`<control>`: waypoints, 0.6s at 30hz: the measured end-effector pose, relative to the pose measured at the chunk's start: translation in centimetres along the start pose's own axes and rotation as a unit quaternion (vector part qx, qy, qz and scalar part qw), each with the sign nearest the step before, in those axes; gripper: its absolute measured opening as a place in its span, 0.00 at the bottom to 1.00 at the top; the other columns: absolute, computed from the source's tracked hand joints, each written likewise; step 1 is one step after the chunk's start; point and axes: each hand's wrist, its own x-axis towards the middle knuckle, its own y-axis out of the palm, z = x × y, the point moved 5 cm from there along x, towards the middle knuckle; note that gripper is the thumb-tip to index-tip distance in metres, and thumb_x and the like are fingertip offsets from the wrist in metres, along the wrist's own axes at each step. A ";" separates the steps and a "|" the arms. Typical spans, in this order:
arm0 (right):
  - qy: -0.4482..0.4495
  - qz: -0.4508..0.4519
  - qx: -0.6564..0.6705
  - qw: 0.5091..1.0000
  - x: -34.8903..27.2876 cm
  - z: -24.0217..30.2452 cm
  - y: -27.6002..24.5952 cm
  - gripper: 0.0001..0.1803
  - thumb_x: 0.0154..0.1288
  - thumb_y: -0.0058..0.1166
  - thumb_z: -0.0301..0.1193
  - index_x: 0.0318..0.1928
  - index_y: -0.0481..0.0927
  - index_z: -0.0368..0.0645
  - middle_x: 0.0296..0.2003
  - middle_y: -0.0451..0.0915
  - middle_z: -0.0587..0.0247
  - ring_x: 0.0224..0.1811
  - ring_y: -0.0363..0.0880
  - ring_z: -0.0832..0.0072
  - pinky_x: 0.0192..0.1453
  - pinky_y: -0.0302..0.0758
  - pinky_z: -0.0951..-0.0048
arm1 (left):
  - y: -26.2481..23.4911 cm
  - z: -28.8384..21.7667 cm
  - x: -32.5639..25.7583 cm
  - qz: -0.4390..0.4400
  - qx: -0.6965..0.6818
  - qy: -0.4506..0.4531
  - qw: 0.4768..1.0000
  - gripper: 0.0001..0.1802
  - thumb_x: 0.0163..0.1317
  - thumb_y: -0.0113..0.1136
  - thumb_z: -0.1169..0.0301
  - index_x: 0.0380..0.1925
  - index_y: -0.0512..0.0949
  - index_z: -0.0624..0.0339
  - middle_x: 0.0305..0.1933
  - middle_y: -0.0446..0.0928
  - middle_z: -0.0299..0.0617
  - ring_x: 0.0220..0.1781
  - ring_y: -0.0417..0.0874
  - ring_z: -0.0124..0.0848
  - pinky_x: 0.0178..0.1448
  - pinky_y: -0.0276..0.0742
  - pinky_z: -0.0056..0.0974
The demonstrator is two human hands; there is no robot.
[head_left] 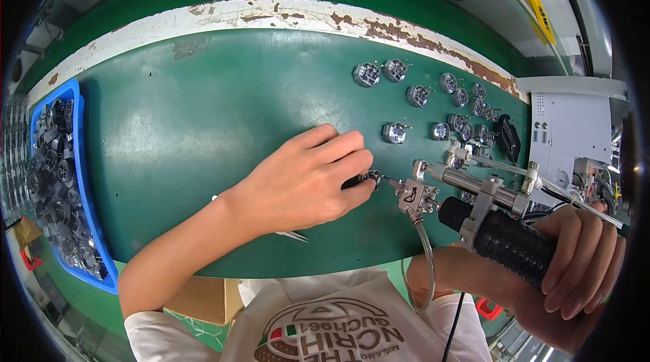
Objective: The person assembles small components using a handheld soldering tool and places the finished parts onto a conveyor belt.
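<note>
My left hand (308,179) rests on the green table (203,125) and pinches a small dark round part (365,179) between thumb and fingers. My right hand (575,260) grips the black handle of a powered driver tool (474,203). The tool's metal nose points left, and its tip sits right at the small part. A clear hose (426,260) hangs from the tool's head. Several finished round metal parts (420,94) lie in loose rows on the table beyond the tool.
A blue bin (81,179) full of dark round parts stands at the table's left end. A grey machine (562,132) sits at the right edge. Tweezers (291,235) poke out under my left wrist. The table's far rim is chipped white paint.
</note>
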 end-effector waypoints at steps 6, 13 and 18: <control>0.029 0.014 -0.010 0.999 0.2 -0.1 -0.2 0.15 0.79 0.52 0.42 0.38 0.71 0.46 0.31 0.79 0.61 0.28 0.79 0.70 0.33 0.82 0.70 | 0.0 0.1 0.0 -0.006 -0.002 -0.004 1.000 0.07 0.48 0.75 0.72 0.24 0.83 0.54 0.34 0.75 0.33 0.37 0.77 0.32 0.36 0.72 0.36; 0.067 0.029 -0.012 0.997 0.4 0.3 -0.6 0.14 0.78 0.54 0.39 0.34 0.72 0.48 0.30 0.80 0.62 0.28 0.81 0.70 0.34 0.85 0.69 | 0.1 0.1 0.0 -0.010 -0.012 -0.008 1.000 0.07 0.49 0.75 0.72 0.24 0.83 0.54 0.34 0.74 0.33 0.37 0.77 0.32 0.35 0.72 0.37; 0.131 0.065 -0.021 0.989 1.4 0.2 -0.9 0.15 0.77 0.55 0.40 0.32 0.71 0.49 0.29 0.80 0.62 0.28 0.81 0.69 0.34 0.85 0.68 | 0.2 0.2 0.0 -0.010 -0.019 -0.008 1.000 0.07 0.48 0.75 0.73 0.24 0.83 0.54 0.34 0.74 0.34 0.37 0.77 0.32 0.35 0.72 0.36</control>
